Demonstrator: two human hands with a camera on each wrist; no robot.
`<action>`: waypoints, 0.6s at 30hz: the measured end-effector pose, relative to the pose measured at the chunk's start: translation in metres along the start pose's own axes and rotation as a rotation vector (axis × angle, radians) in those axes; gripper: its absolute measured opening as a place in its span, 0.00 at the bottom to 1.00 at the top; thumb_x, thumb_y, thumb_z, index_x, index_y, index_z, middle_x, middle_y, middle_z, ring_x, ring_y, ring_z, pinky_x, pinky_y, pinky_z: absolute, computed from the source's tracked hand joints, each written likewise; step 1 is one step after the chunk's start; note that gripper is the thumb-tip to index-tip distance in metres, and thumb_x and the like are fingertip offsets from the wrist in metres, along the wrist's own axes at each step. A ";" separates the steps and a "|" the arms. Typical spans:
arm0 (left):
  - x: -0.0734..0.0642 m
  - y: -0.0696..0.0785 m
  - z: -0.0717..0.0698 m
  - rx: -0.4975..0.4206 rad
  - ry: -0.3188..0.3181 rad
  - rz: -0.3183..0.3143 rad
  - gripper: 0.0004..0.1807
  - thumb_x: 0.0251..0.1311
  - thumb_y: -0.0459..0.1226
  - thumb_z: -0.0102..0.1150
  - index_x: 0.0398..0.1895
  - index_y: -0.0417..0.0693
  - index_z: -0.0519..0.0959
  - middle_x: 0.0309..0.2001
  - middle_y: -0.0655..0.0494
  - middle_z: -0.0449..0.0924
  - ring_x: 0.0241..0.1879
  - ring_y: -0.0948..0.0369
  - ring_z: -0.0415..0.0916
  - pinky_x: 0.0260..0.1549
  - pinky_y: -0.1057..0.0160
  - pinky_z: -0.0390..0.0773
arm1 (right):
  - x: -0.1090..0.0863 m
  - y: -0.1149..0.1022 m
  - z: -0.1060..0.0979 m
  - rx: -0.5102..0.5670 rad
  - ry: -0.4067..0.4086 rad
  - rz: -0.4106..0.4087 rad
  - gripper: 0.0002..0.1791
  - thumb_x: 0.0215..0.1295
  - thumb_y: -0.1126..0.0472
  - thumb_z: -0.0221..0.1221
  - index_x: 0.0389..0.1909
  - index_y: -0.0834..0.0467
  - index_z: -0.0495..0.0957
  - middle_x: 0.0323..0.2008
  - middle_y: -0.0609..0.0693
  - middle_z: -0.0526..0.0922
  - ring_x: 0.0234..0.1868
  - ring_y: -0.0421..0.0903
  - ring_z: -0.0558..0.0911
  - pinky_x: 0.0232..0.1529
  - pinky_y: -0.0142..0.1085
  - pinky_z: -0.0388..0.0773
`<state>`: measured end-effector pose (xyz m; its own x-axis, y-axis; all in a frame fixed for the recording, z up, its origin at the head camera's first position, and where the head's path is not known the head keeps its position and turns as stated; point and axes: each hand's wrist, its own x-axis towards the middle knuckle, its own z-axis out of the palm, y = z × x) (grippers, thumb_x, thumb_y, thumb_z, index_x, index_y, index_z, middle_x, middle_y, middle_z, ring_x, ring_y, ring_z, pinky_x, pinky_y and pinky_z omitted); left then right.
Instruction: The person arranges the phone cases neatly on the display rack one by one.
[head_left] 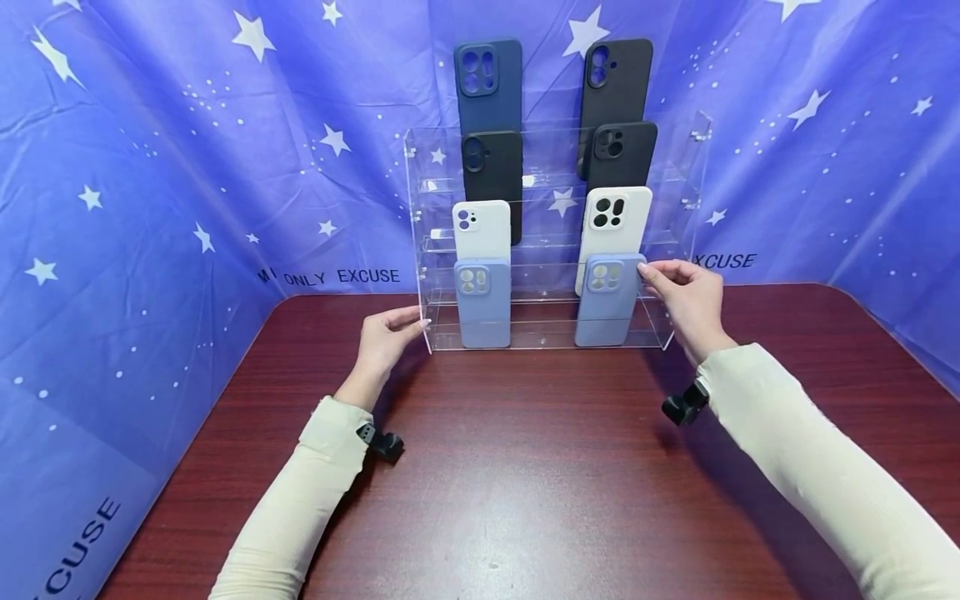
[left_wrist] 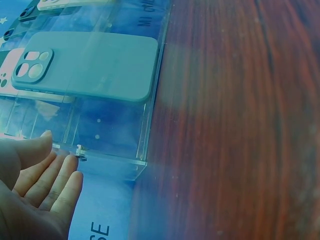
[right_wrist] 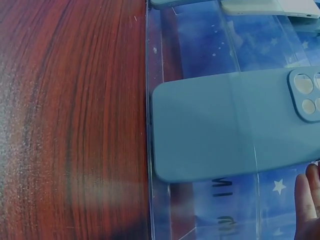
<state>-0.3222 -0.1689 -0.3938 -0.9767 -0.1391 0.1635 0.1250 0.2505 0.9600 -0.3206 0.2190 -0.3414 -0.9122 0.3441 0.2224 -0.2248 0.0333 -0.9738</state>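
A clear acrylic display stand (head_left: 543,340) with stepped tiers holds several phone cases in two columns. My left hand (head_left: 384,340) grips its left side panel, thumb on one side and fingers on the other. My right hand (head_left: 693,304) pinches the upper right edge of a light blue phone case (head_left: 603,312), which stands in the lowest tier on the right. In the right wrist view only some fingertips (right_wrist: 306,197) show beside that case. A matching light blue phone case (head_left: 484,312) stands in the lowest tier on the left, close to my left hand.
Behind the blue cases rise white cases (head_left: 480,229) (head_left: 633,218), then black ones (head_left: 495,175) (head_left: 626,162). At the top stand a dark blue case (head_left: 506,100) and another black case (head_left: 630,83). A dark red wooden table (head_left: 495,467) lies before a blue star-printed curtain (head_left: 172,167).
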 end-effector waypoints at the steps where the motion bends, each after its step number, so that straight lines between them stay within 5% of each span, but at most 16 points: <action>1: 0.000 0.000 0.000 -0.001 -0.001 -0.001 0.17 0.52 0.27 0.65 0.47 0.32 0.80 0.45 0.38 0.81 0.47 0.60 0.77 0.37 0.78 0.74 | 0.000 0.000 0.000 -0.006 0.002 -0.005 0.02 0.53 0.62 0.69 0.25 0.52 0.84 0.19 0.38 0.82 0.21 0.32 0.80 0.28 0.23 0.77; 8: -0.001 -0.001 -0.002 -0.003 0.011 -0.003 0.17 0.51 0.28 0.66 0.46 0.32 0.80 0.45 0.37 0.81 0.48 0.59 0.76 0.37 0.78 0.73 | -0.003 0.001 -0.009 0.029 -0.007 -0.001 0.04 0.51 0.62 0.70 0.25 0.50 0.84 0.21 0.38 0.83 0.22 0.32 0.80 0.28 0.22 0.77; 13: -0.001 -0.001 -0.001 -0.026 0.020 0.010 0.17 0.51 0.28 0.66 0.46 0.32 0.81 0.44 0.37 0.81 0.42 0.68 0.77 0.36 0.77 0.74 | -0.007 0.001 -0.024 0.053 -0.034 -0.037 0.03 0.52 0.64 0.69 0.28 0.54 0.85 0.23 0.39 0.84 0.25 0.33 0.81 0.30 0.22 0.78; 18: 0.001 0.000 -0.004 -0.022 0.069 0.091 0.16 0.51 0.28 0.66 0.45 0.33 0.82 0.43 0.37 0.82 0.32 0.75 0.78 0.32 0.78 0.75 | -0.014 0.007 -0.047 -0.203 -0.035 -0.125 0.10 0.56 0.59 0.67 0.38 0.59 0.84 0.24 0.31 0.83 0.28 0.29 0.78 0.33 0.20 0.73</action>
